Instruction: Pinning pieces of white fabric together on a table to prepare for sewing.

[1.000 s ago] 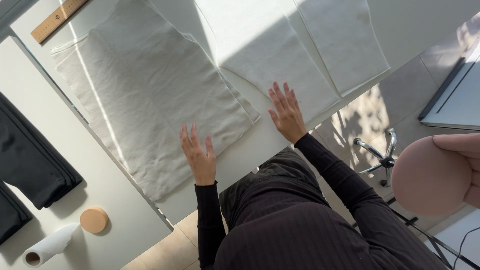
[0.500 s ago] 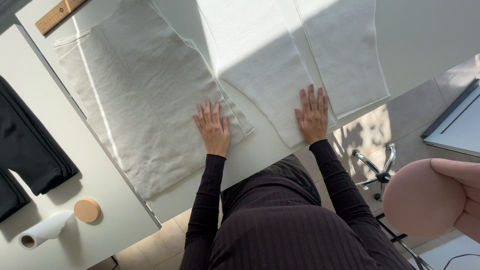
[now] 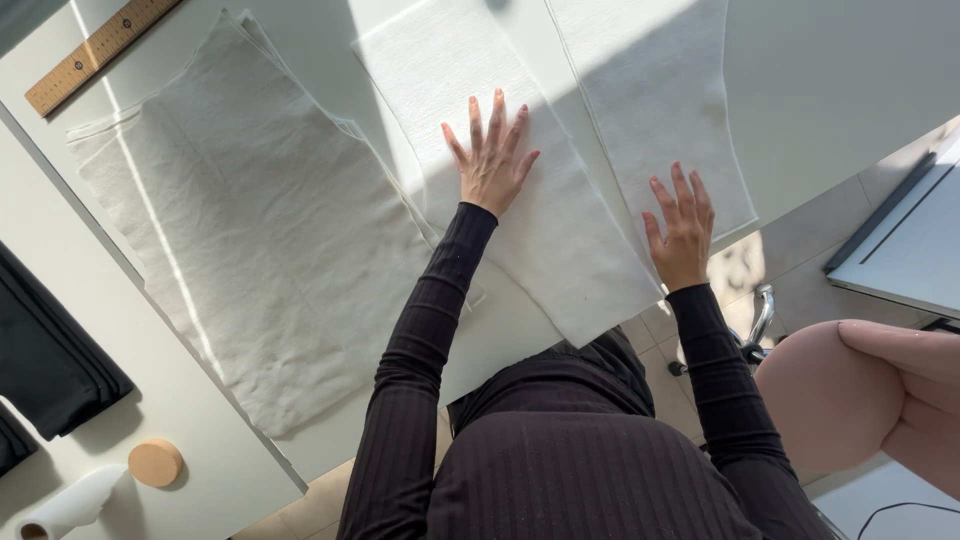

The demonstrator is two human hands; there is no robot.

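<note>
Pressing flat with fingers spread, we grip nothing: our left hand (image 3: 492, 160) lies on the middle white cloth panel (image 3: 520, 200), our right hand (image 3: 680, 232) at its right edge. The panel runs lengthwise away from us across the table (image 3: 850, 90).

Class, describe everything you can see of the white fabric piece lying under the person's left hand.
The white fabric piece is a long, straight-edged panel of finely textured cloth, lying flat and slantwise on the white table. Sunlight brightens its upper part; shadow covers the lower part. The left hand lies on it palm down, fingers spread. The right hand rests at its right edge, where a similar white panel lies alongside. Its near corner overhangs the table edge. To its left lies a larger, creased off-white cloth.
</note>
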